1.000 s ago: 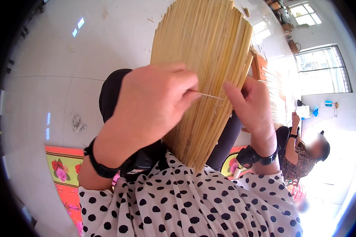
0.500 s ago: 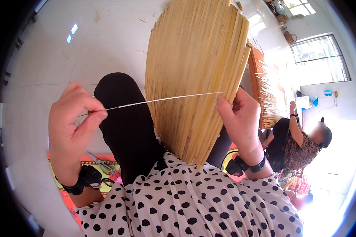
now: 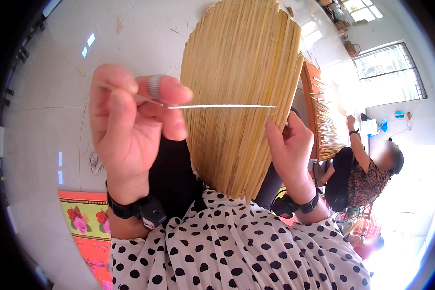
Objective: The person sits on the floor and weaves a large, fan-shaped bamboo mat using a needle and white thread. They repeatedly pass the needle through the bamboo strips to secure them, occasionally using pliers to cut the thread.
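A wide panel of pale yellow stalks laid side by side (image 3: 239,63) stands across my lap. My right hand (image 3: 295,145) is closed on its right edge, thumb on the front face and the other fingers partly hidden behind. Raised beside the panel's left side, my left hand (image 3: 123,121) pinches a thin needle (image 3: 147,100) between thumb and forefinger. A grey ribbed ring (image 3: 154,87) circles one of its fingers. White thread (image 3: 222,106) stretches nearly level from near the left fingers across the panel to its right part.
A floral mat (image 3: 84,224) lies at lower left. On the right, a brown board (image 3: 310,113) bears many thin sticks, with a seated co-worker (image 3: 360,176) beside it. Another person (image 3: 369,245) is partly seen lower down. Stalk scraps (image 3: 80,70) lie on the tiled floor.
My left hand has risen and swung right, nearer the panel, its palm turned into view. The thread is now more level. My right hand keeps its hold on the edge.
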Available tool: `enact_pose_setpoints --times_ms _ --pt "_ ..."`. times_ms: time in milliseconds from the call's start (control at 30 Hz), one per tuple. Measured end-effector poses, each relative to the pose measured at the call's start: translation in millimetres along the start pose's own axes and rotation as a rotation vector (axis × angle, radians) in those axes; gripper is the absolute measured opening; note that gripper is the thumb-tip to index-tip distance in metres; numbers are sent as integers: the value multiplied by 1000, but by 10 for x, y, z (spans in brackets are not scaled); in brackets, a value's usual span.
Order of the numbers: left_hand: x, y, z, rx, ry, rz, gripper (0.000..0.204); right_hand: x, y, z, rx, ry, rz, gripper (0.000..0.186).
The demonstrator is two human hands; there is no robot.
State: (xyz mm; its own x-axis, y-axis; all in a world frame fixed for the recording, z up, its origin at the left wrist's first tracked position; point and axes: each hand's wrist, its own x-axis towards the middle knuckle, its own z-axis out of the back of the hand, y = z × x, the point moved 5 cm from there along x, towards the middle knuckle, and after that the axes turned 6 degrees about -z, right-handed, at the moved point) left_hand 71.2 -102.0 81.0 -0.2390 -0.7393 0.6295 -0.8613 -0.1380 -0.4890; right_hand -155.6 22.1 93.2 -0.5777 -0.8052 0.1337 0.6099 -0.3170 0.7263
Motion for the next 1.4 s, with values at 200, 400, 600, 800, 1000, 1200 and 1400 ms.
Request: enact_pose_setpoints --times_ms 200,400,600,800,1000,1200,1400 --pt "122 202 -68 -104 -118 115 16 85 -72 72 -1 -6 28 15" --pt "105 314 -114 313 -115 300 8 88 -147 88 34 -11 50 14" --pt "-99 479 -353 561 96 426 4 -8 -164 68 31 42 20 13" --pt "-218 644 -460 784 245 396 6 -103 -51 60 42 74 3 28" --pt "-246 565 -514 943 361 304 13 -137 -35 43 7 109 68 41" --pt "-242 504 -540 983 347 232 17 -130 -11 44 3 109 71 41" --pt "-238 501 -544 998 361 212 17 -136 -54 54 19 102 77 41"
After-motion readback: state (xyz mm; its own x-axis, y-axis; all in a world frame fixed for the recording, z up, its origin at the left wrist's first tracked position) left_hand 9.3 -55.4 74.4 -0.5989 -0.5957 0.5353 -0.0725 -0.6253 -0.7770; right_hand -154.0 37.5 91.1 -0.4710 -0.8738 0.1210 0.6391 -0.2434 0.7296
